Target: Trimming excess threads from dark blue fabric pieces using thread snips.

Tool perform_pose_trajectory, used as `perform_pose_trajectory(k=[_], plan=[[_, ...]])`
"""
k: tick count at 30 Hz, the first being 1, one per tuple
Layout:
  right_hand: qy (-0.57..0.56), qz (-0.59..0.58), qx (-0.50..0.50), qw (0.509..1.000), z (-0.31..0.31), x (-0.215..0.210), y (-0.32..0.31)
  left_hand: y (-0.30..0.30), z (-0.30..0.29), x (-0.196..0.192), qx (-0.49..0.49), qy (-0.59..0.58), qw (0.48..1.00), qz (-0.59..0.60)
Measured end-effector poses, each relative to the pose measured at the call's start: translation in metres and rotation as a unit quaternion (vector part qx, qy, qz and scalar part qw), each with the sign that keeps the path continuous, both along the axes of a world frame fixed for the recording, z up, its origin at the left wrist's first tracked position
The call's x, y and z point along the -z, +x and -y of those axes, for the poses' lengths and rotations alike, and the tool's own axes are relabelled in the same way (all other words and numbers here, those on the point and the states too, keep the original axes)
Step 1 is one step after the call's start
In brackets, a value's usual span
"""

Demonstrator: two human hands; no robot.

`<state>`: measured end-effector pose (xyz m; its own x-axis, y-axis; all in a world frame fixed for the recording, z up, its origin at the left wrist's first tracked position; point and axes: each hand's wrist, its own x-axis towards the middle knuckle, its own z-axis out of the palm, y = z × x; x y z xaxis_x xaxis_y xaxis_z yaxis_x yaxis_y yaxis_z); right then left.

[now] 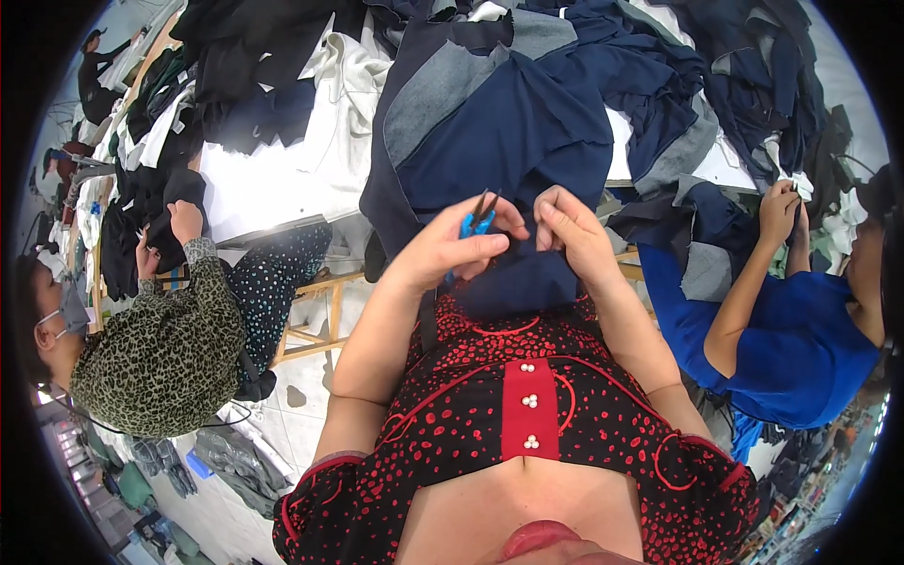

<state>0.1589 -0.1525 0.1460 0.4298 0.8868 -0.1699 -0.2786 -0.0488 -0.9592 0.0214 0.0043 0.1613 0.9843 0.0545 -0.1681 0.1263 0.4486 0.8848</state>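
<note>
In my left hand (pixel 461 243) is a pair of thread snips with blue handles (pixel 477 226), its dark pointed blades tilted up and away from me. The thumb and fingers are curled round it over a navy cloth garment piece (pixel 499 141). Close by on the right, my right hand (pixel 573 235) is closed in a pinch above the same cloth; what sits between its fingertips is too small to make out. The navy cloth runs from the table down toward my lap, and a grey underside (pixel 438 99) shows along its left part.
Black garments (pixel 254 56) and a white cloth (pixel 344 94) heap the white table (pixel 254 184). More navy cloth (pixel 650 75) lies right. A person in a leopard-print top (pixel 165 344) works at left, a person in blue (pixel 800 348) at right. Wooden legs (pixel 330 311) stand below.
</note>
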Motion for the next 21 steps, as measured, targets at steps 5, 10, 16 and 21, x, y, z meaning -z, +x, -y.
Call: perform_pose_trajectory(k=[5, 10, 16, 21], plan=[[0.028, 0.001, 0.119, 0.993, -0.002, -0.002, 0.004, 0.006, 0.027, 0.030, -0.005, 0.006, 0.998, -0.055], [0.056, -0.021, 0.124, 0.991, 0.008, -0.015, 0.011, 0.005, 0.021, 0.025, -0.058, -0.021, 0.997, -0.038], [0.083, -0.042, 0.096, 0.991, 0.014, -0.022, 0.015, 0.003, 0.016, 0.011, -0.063, 0.016, 0.998, -0.005], [0.016, 0.239, -0.140, 0.961, 0.019, -0.029, 0.024, 0.000, 0.008, -0.001, -0.031, 0.085, 0.996, -0.004]])
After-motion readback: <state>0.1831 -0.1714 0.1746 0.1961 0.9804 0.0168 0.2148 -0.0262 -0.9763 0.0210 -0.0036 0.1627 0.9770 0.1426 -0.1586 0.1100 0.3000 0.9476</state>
